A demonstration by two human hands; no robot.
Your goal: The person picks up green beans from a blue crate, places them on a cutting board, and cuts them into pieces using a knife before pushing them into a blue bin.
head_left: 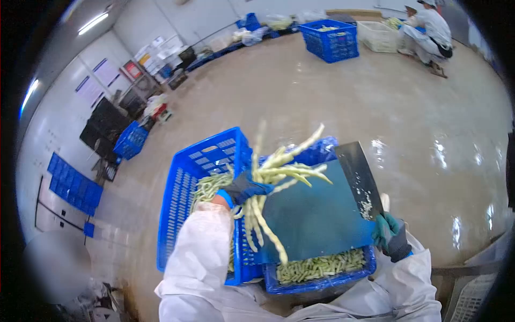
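left hand (245, 189), gloved, fingers closed round the bunch of long beans (288, 170), gripping it near its middle. bunch is above the left part of the teal cutting board (311, 214) and the near rim of the blue slatted crate (167, 217); some ends fan out over the board's far side, others hang down toward the near edge. a few tips blurred. right hand (391, 236), also gloved, at the board's right edge, fingers wrapped on the handle end of the cleaver (359, 174); handle mostly hidden, so can't tell exact finger placement. blade is broad and dark, lying along the board's right side, pale bits (366, 206) stuck on it near the handle end. board spans the lined crate (320, 287), blue film over its rim; cut bean pieces (322, 266) show in it along the board's near edge. more long beans (212, 189) sit in the slatted crate, just beyond the left wrist. far off on the wet floor (257, 102): blue crate (330, 45), white crate (377, 37) beside it, crouching person (435, 32) next to that.
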